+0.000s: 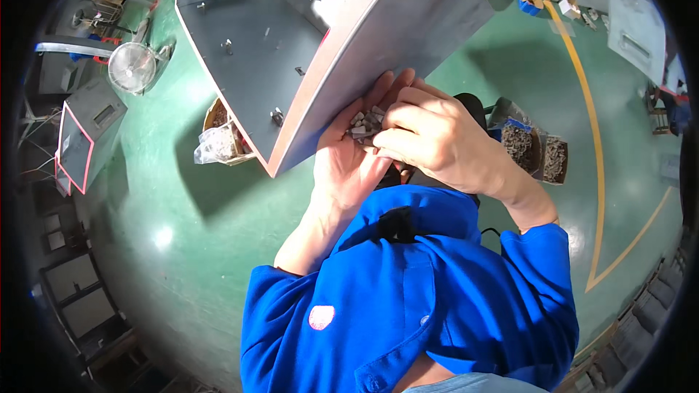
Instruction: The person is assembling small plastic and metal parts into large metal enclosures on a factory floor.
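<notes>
My left hand point(342, 164) is turned palm up and cupped under a small heap of short grey metal parts point(364, 124). Over that heap, my right hand point(440, 135) has its fingers bent and pressed together at the tips; what they pinch, if anything, is hidden. Just beyond both hands stands a large grey sheet-metal box point(397, 58) with a hollow inside, tilted in the view. Its rim is reddish, and several small metal fittings point(277, 116) stick up from its inner faces.
Cartons of small parts point(555, 160) sit on the floor to my right. A bag-lined carton point(222, 138) lies beside the box at left. Farther left are a round fan point(132, 67) and a red-edged metal panel point(76, 145). A yellow line point(593, 131) crosses the green floor.
</notes>
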Motion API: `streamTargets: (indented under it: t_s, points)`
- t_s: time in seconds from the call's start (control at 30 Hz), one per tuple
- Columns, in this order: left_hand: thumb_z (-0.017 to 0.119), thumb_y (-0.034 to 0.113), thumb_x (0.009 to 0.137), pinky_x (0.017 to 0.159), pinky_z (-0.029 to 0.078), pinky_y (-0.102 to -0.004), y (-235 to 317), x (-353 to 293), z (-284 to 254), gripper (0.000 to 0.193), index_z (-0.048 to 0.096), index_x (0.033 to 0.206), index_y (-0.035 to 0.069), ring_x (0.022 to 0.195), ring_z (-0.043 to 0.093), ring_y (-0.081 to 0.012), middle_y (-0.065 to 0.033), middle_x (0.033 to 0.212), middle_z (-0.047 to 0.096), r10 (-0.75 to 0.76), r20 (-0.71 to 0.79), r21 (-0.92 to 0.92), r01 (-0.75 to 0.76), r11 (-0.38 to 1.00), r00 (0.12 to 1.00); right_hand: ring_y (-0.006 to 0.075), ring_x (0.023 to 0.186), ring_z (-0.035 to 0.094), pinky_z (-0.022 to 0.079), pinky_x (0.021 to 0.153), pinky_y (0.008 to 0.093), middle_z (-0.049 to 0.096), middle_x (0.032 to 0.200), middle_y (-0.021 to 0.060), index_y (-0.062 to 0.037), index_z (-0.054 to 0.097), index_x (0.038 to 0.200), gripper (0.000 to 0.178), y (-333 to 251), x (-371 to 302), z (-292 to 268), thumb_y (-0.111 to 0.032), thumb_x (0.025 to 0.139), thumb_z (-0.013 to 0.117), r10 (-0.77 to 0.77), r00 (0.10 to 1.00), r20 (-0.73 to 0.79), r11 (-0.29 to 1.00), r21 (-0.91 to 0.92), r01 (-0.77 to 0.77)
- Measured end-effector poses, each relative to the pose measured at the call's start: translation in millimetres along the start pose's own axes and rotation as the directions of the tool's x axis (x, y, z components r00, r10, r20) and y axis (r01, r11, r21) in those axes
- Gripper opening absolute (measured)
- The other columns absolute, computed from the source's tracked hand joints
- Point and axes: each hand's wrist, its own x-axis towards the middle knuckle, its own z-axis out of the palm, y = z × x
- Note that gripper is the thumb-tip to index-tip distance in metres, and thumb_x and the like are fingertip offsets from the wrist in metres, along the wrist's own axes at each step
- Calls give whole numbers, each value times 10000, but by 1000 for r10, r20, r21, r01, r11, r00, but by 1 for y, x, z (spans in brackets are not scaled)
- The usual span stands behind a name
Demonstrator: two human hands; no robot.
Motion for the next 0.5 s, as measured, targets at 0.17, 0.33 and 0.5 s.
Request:
streamTargets:
  t_s: [0.17, 0.33, 0.5]
  points:
    - [333, 166, 963, 1134, 229, -429, -2, 0, -7, 439, 382, 1338, -55, 1354, 267, -313, -196, 1437, 323, -2, 57, -59, 6, 998, 998, 241, 770, 575, 486, 682, 358, 606, 825, 78, -27, 637, 847, 156, -6, -4, -7, -81, 710, 688, 32, 998, -59, 999, 39, -30]
    - [375, 142, 946, 1140, 202, -495, -2, 4, -25, 433, 382, 1313, -87, 1355, 240, -372, -248, 1415, 318, 3, 208, -273, 55, 960, 978, 196, 676, 596, 468, 633, 269, 641, 781, 90, 8, 635, 807, 145, 3, 15, -40, 46, 687, 708, 84, 841, -534, 995, -4, -101]
    - [399, 124, 934, 1144, 199, -494, -2, 6, -8, 423, 392, 1298, -91, 1356, 239, -374, -249, 1415, 317, 88, 36, -118, -83, 990, 995, 108, 696, 580, 459, 684, 261, 642, 776, 45, 27, 642, 829, 109, 27, 41, -51, 40, 738, 702, 96, 696, -712, 994, 37, -100]
